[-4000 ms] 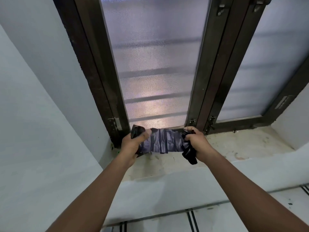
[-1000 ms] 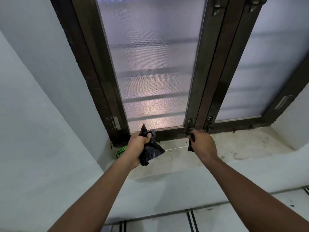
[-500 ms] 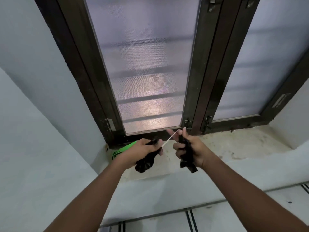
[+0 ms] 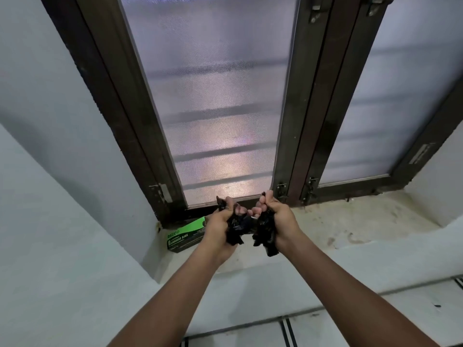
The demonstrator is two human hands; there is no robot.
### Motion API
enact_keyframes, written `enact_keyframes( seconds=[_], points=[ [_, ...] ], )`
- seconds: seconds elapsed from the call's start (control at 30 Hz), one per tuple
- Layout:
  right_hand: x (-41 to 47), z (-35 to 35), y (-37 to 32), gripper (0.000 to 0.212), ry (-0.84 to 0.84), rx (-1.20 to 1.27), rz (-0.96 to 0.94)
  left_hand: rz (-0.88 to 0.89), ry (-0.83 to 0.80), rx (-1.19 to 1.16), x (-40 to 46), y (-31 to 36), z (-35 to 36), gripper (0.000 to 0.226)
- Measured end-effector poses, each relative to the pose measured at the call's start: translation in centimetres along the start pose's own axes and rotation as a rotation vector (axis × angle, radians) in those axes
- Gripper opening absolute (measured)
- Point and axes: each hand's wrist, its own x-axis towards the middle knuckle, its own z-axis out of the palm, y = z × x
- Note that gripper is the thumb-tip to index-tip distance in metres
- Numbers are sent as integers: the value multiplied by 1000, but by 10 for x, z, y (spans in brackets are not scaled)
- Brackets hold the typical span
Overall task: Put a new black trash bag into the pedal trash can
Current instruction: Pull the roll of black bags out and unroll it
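Note:
Both hands are raised over a window sill, palms turned towards me, each clutching a crumpled bunch of black trash bag plastic. My left hand (image 4: 220,225) grips one black bunch (image 4: 235,227). My right hand (image 4: 279,217) grips the other black bunch (image 4: 265,235), whose end hangs below the fist. The two fists sit close together, fingertips almost touching. Whether the two bunches are joined I cannot tell. The pedal trash can is not in view.
A green and black garbage bag box (image 4: 184,235) lies on the stained sill (image 4: 350,221) just left of my left hand. Behind stands a dark-framed window with frosted panes (image 4: 220,108). White walls flank the sill; tiled floor shows below (image 4: 250,331).
The hands came together from a spread position, and both now hold black plastic bunched in the fists. The thin white string seen between them half a second ago no longer shows.

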Motion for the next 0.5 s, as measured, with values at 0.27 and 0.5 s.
enact_keyframes(
  seconds=[0.27,0.5],
  points=[
    [1,14,1,37,15,10,-103,4,-47,-98,2,2,11,32],
    [-2,5,-13,33,-120,-889,-231,55,-160,527,9,7,-3,26]
  ],
)
